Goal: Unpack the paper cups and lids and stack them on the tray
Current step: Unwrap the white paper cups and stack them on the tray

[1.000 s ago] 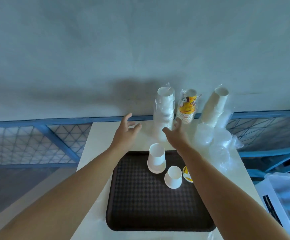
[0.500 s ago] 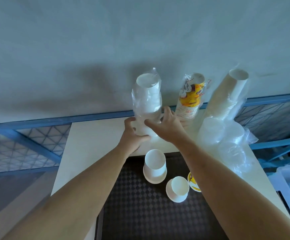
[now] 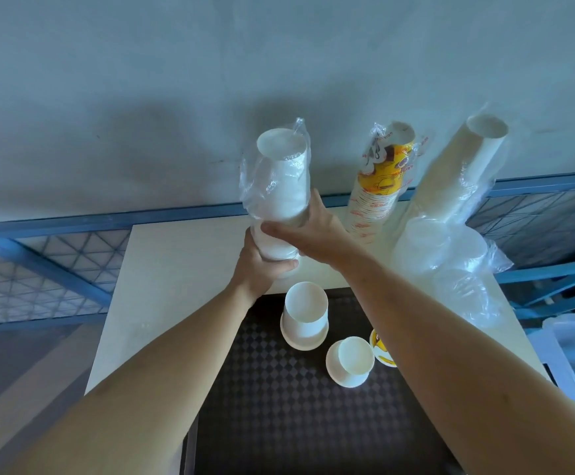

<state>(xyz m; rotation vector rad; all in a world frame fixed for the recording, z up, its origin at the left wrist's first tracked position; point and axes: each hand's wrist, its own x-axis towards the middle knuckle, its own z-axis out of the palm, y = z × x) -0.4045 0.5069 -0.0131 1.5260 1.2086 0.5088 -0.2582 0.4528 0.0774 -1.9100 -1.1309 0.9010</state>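
Pack of cups [image 3: 279, 186]: upright in its plastic bag, just behind the tray [image 3: 279, 423], over the surface [image 3: 176, 269].
Left hand [image 3: 262, 265]: fingers [image 3: 281, 264] curl round the pack's bottom so it cannot drop.
Right hand [image 3: 313, 234]: holds the pack's middle, likely to pull the bag off.
Tray: two white cups [image 3: 305, 313] already stand there.

Three wrapped sleeves of paper cups [image 3: 281, 186] [image 3: 380, 186] [image 3: 457, 169], one bag of lids [image 3: 450, 262], two upturned cups [image 3: 305, 313] [image 3: 351, 363], one yellow-printed cup [image 3: 380, 351], one tray [image 3: 279, 423].
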